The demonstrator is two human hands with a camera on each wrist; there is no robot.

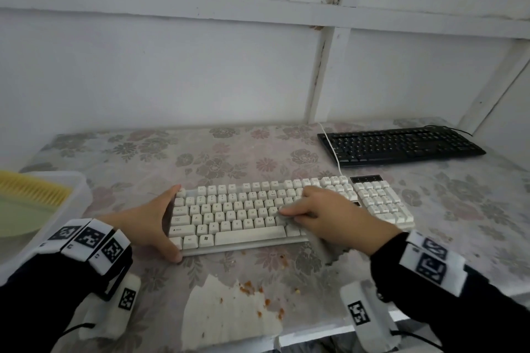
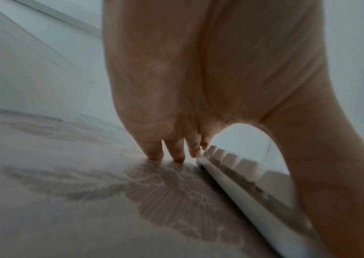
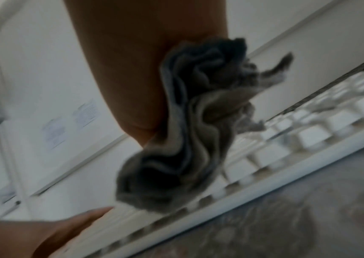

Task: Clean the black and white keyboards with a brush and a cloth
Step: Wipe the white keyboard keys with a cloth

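Observation:
The white keyboard lies across the middle of the flowered table. My left hand braces its left end: straight fingers reach the far corner and touch the table, the thumb lies at the near corner. My right hand grips a crumpled grey cloth and presses it on the keys right of centre; a bit of the cloth shows under the fingers. The black keyboard sits at the back right, untouched. The brush, with yellow bristles, lies in a white tray at the left.
The white tray also holds a pale green plate-like piece. Orange crumbs and a torn patch in the table cover lie near the front edge. A white cable runs over the black keyboard. A white wall stands behind.

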